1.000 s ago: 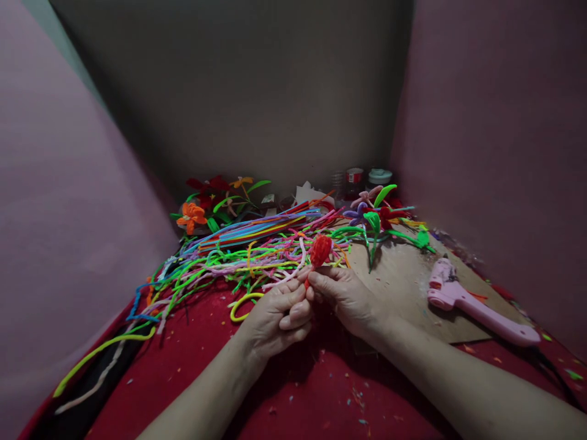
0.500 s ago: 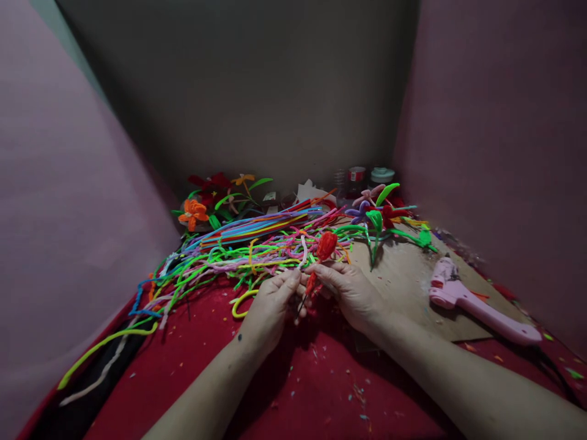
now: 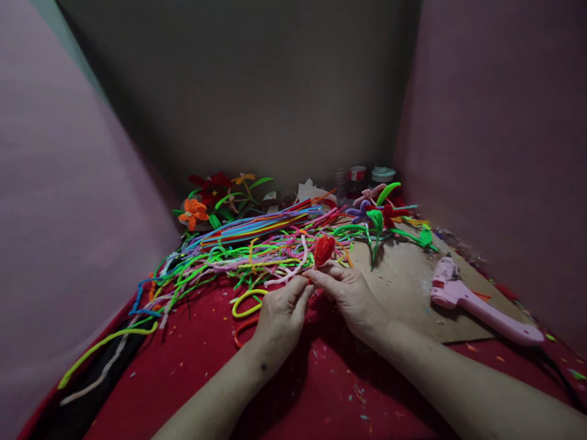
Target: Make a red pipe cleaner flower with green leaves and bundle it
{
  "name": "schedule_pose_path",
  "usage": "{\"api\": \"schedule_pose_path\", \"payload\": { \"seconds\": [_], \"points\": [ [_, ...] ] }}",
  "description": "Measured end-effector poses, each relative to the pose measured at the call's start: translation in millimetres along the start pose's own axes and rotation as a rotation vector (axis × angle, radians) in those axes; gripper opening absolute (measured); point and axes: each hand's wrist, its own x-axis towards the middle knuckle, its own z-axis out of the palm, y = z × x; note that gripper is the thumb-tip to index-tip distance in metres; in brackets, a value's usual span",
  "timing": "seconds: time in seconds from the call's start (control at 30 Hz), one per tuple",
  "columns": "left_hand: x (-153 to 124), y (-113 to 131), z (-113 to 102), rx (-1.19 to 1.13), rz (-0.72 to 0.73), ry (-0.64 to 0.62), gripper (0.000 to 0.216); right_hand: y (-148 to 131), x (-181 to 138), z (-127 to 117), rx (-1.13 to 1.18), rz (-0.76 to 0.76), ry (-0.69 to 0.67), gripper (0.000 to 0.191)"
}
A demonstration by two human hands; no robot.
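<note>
A red pipe-cleaner flower [image 3: 324, 249] with a bunched, bud-like head stands up between my two hands. My right hand [image 3: 356, 299] is closed, pinching it just below the head. Fingertips of my left hand [image 3: 283, 313] press together at the flower's base and meet the right fingertips there. The lower stem is hidden behind the hands. Just beyond my fingers lies a white pipe cleaner [image 3: 303, 255] on a tangle of coloured pipe cleaners [image 3: 215, 267]. A yellow loop [image 3: 243, 313] and a red loop [image 3: 239, 333] rest left of my left hand.
A pink glue gun [image 3: 486, 311] lies on a cardboard sheet [image 3: 403, 287] at the right. Finished pipe-cleaner flowers stand at back left [image 3: 192, 212] and back right [image 3: 376, 220]. A lidded jar [image 3: 383, 175] is behind them. Scraps dot the red cloth [image 3: 183, 373].
My left hand has turned and closed its fingertips at the flower's base. The dark stem seen before is now covered, the red head has shifted slightly left, and a red loop has come into sight.
</note>
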Motion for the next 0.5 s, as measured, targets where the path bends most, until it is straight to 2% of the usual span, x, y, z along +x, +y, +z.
{"api": "schedule_pose_path", "payload": {
  "seconds": [0.2,0.33,0.5],
  "points": [
    [4.7,9.2,-7.5,-0.488,-0.253,-0.155,0.029,0.3,1.0,-0.8,0.118,0.158,-0.123,0.021],
    [4.7,5.0,-8.1,-0.894,-0.403,-0.291,0.025,-2.4,0.4,-2.7,0.157,0.155,-0.166,0.024],
    [5.3,-2.1,-10.1,-1.180,-0.435,-0.425,0.017,-3.9,0.6,-5.0,0.230,0.131,-0.273,0.021]
  ]
}}
